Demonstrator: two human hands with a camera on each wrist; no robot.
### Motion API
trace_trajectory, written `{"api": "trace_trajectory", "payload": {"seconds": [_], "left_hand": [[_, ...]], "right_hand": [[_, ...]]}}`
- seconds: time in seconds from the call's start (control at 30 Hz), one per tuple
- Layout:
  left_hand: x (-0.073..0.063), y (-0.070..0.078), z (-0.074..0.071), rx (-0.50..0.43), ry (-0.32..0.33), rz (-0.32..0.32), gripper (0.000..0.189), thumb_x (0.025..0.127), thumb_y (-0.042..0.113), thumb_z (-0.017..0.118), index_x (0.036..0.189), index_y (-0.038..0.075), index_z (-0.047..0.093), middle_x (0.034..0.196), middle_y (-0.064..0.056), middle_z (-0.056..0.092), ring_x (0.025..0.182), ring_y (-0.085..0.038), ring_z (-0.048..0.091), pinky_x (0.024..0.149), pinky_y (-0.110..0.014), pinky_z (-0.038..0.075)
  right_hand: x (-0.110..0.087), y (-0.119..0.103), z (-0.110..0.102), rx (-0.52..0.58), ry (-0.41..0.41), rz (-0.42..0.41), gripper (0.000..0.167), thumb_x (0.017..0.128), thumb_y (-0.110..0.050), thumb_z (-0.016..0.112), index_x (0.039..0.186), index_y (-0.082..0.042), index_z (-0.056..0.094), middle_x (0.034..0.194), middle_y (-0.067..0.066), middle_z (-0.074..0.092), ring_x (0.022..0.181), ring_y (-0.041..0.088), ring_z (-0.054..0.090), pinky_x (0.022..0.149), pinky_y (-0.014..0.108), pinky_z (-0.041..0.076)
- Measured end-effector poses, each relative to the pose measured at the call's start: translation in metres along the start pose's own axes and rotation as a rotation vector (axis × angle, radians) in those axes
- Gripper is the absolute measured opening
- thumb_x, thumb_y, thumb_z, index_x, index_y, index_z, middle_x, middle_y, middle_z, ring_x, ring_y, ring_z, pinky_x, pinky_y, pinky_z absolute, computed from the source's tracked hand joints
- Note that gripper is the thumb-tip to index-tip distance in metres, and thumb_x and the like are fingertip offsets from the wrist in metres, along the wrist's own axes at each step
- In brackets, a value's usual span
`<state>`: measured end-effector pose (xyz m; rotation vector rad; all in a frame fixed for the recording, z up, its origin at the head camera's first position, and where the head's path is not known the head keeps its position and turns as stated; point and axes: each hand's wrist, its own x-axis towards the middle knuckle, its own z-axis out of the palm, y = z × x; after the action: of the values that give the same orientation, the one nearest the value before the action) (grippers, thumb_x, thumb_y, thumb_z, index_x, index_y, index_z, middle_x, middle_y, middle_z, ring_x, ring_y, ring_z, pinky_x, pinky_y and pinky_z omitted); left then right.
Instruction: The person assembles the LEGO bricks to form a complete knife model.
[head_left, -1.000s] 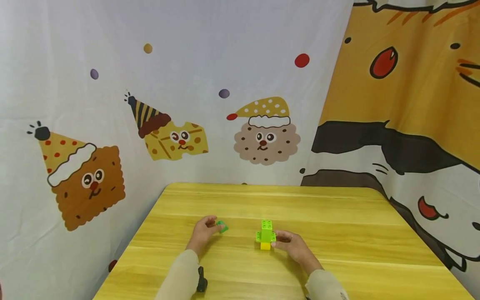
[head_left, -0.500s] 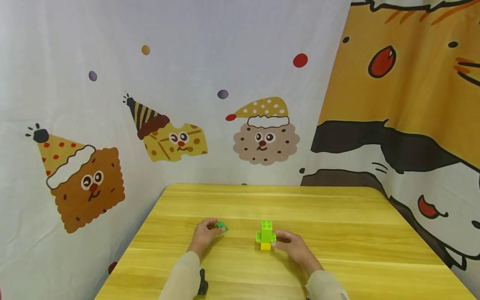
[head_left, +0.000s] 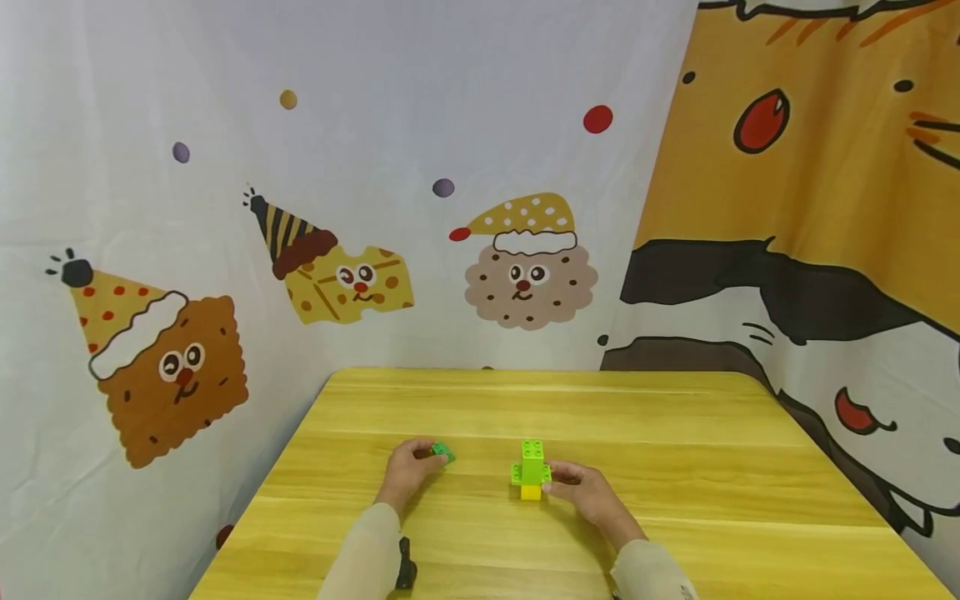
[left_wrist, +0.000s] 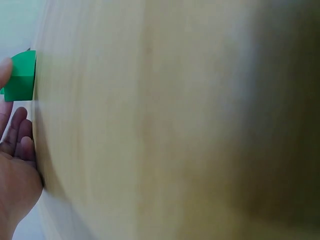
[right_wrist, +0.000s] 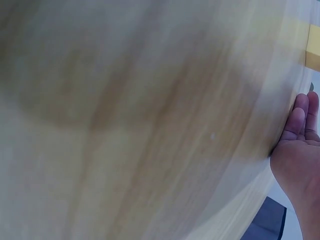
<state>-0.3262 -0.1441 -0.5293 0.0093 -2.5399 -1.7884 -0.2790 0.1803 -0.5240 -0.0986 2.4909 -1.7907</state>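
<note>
A small stack of toy building bricks stands upright on the table, mid-front in the head view. Its base is a yellow brick; light green bricks rise above, with a studded piece jutting out on each side. My right hand holds the stack at its right side, thumb in front and index finger behind. To the left, my left hand pinches a darker green brick by thumb and fingers, low over the wood. In the left wrist view this green brick shows a curved, sloping face.
The wood-grain table reaches back to a white cloth printed with cartoon snacks. A black strap piece sits at the left sleeve.
My left hand has drawn slightly nearer to me, and its thumb has shifted along the green brick, which now shows more of its studs. The right hand and the stack stay put.
</note>
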Motion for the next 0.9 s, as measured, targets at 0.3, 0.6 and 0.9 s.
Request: {"api": "trace_trajectory", "payload": {"seconds": [0.3, 0.6, 0.9], "left_hand": [[0.0, 0.003, -0.002, -0.043, -0.007, -0.002, 0.042, 0.092, 0.02, 0.073, 0.124, -0.005, 0.062, 0.114, -0.014, 0.062, 0.104, -0.028, 0.059, 0.088, -0.042, 0.051], [0.006, 0.006, -0.004, -0.067, -0.005, -0.007, 0.037, 0.092, 0.025, 0.074, 0.119, 0.001, 0.067, 0.11, -0.009, 0.064, 0.104, -0.025, 0.059, 0.091, -0.043, 0.049], [0.012, 0.016, -0.004, -0.06, -0.008, 0.031, 0.041, 0.09, 0.029, 0.075, 0.12, 0.002, 0.066, 0.111, -0.008, 0.066, 0.103, -0.024, 0.062, 0.092, -0.044, 0.05]], "right_hand": [[-0.002, -0.003, 0.0, -0.006, -0.008, 0.002, 0.045, 0.088, -0.021, 0.077, 0.127, -0.002, 0.066, 0.117, 0.011, 0.066, 0.109, 0.029, 0.06, 0.093, 0.048, 0.049], [-0.001, -0.002, -0.001, -0.011, 0.0, -0.002, 0.045, 0.087, -0.021, 0.078, 0.127, -0.003, 0.066, 0.119, 0.012, 0.065, 0.11, 0.03, 0.059, 0.093, 0.05, 0.049], [-0.002, -0.001, 0.0, -0.02, 0.006, 0.01, 0.045, 0.086, -0.024, 0.079, 0.126, -0.005, 0.068, 0.118, 0.01, 0.066, 0.111, 0.03, 0.059, 0.094, 0.049, 0.048]]}}
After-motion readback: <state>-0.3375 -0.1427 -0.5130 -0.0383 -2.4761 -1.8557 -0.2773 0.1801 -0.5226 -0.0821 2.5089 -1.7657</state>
